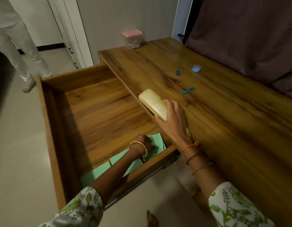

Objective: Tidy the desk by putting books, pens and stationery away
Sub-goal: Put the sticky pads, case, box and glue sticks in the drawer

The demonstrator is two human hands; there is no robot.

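Note:
My right hand (173, 122) grips a cream oblong case (153, 103) at the desk's front edge, just above the open wooden drawer (99, 110). My left hand (144, 142) reaches down into the drawer's near right corner and rests on green books (156, 141) lying there. More green covers (96, 172) show along the drawer's near side. On the desk top (224, 120) lie a teal pen cap (187, 90), a small dark blue piece (178, 73) and a round light blue lid (196, 68). A yellow-green item (188, 132) peeks out under my right wrist.
A pink-lidded clear box (132, 38) stands at the desk's far left corner. A brown curtain (248, 38) hangs behind the desk. Another person in white trousers (19, 46) stands on the floor to the far left. My bare foot (151, 219) shows below the drawer.

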